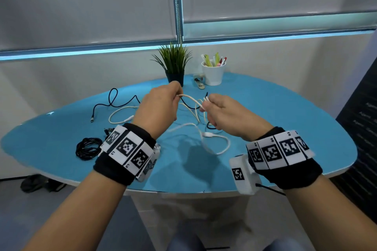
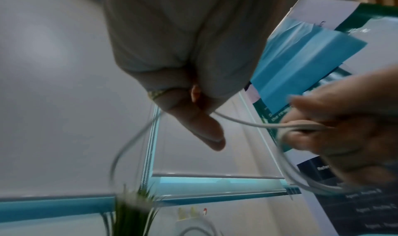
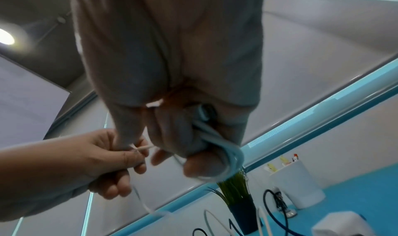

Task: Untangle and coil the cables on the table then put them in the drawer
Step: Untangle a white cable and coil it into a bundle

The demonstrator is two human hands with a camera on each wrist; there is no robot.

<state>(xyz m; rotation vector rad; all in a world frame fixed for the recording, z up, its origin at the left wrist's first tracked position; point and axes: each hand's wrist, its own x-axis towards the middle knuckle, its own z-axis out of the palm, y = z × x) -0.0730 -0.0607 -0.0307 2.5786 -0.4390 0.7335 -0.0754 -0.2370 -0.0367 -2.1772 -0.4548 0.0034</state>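
Coiling a white cable (image 1: 191, 99) above the worktop (image 1: 285, 120): right hand (image 1: 226, 116) grips its loops, left hand (image 1: 161, 106) pinches the strand. One black coil (image 1: 88, 148) looks done; other cables lie loose, none in any drawer.

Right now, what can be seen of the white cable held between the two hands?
The white cable is thin, smooth and rubbery-looking. The left hand pinches one stretch; the right hand grips several gathered loops. It spans the gap between them above the blue table, and further loops hang towards the tabletop, crossing a dark cable.
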